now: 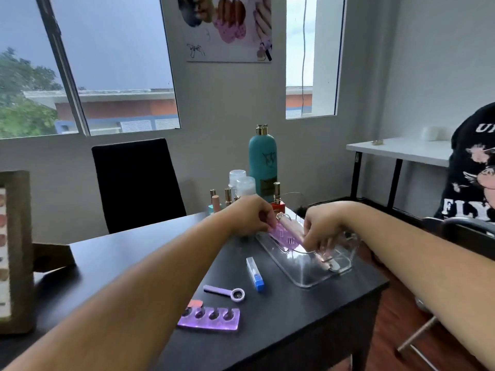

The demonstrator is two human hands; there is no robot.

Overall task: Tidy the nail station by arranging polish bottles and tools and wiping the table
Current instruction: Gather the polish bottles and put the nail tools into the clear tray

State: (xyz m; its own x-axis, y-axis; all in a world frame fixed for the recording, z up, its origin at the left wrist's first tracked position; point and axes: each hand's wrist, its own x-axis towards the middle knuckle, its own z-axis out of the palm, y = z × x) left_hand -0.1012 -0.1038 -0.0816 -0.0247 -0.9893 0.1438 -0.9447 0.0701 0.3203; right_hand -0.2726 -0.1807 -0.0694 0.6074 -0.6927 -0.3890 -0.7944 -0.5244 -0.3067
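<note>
My left hand pinches a flat purple tool at the far end of a clear plastic tray on the black table. My right hand reaches into the tray with curled fingers, touching the same purple tool and a pink stick-shaped tool lying beside it. Behind my hands stand several small polish bottles, a red bottle and a tall teal bottle.
On the table in front of the tray lie a purple toe separator, a lilac tool with a round end and a small clear-and-blue case. A framed colour chart stands left. A black chair faces me; a person sits at right.
</note>
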